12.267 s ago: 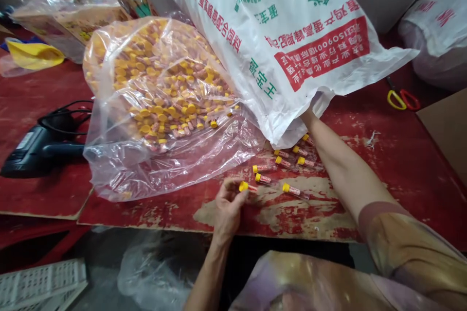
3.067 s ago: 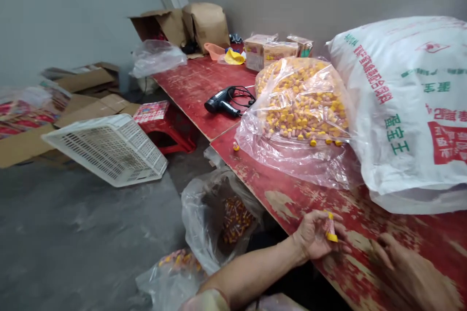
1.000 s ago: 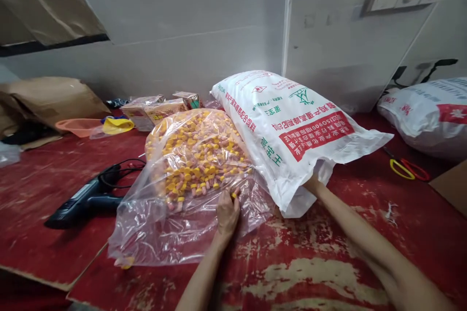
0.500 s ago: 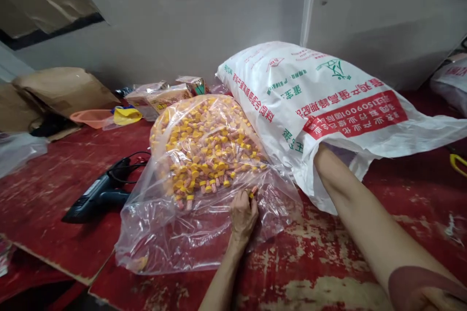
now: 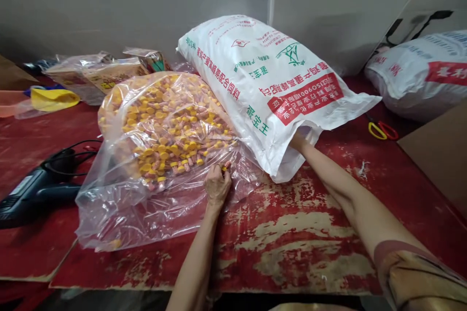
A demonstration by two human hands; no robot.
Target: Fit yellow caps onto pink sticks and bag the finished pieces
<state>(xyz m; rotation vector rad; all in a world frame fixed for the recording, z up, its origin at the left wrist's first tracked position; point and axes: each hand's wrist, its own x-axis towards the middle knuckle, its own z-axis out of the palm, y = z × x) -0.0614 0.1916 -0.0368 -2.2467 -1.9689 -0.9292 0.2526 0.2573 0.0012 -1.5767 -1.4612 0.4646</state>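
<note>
Head view: hands apart. Left hand [image 5: 217, 185] pinches a yellow-capped tube [image 5: 225, 167] at the clear bag's [image 5: 109, 218] near side; right hand [image 5: 298, 142] hidden in the white sack's [image 5: 262, 77] mouth, grip unknown. Bag apparently propped against sack, on red table [image 5: 310, 262].

Your left hand [image 5: 217, 185] and forearms [image 5: 339, 180] are bare; your right sleeve [image 5: 419, 279] is shiny gold-brown print with a dusty pink cuff [image 5: 392, 249].

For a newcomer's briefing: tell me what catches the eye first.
A bulging clear plastic bag of yellow-capped tubes lies on the red worktable, with the left hand at its front. Beside it lies a large white printed sack, the right arm reaching into its mouth.
</note>
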